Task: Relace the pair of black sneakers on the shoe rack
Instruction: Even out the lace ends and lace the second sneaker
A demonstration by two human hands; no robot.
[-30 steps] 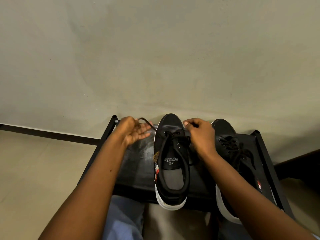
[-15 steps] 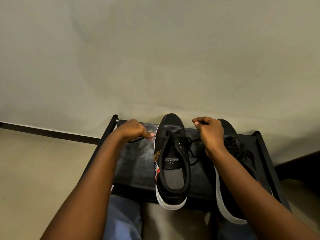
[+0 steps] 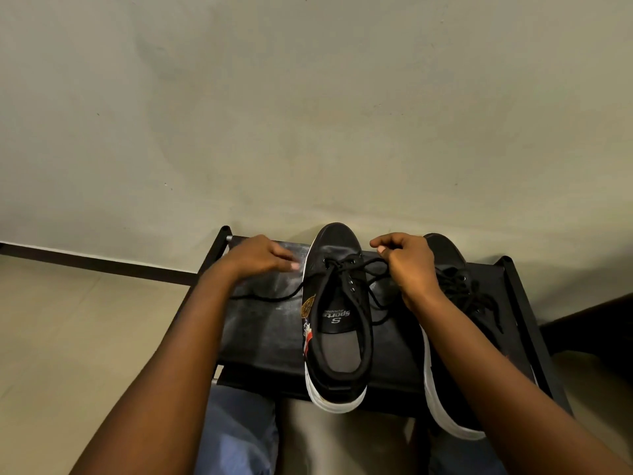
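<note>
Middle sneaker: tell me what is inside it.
Inside the middle sneaker a grey insole shows, with a printed Sports label ahead of it. The toe end is covered by the upper and the black lace, so it cannot be seen.

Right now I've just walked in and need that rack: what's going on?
A person is lacing one black sneaker on the shoe rack. The right hand pinches the lace near the toe; the left hand hovers opposite, its other end loose on the rack below it. Only the front eyelets are threaded. The second sneaker waits alongside.
</note>
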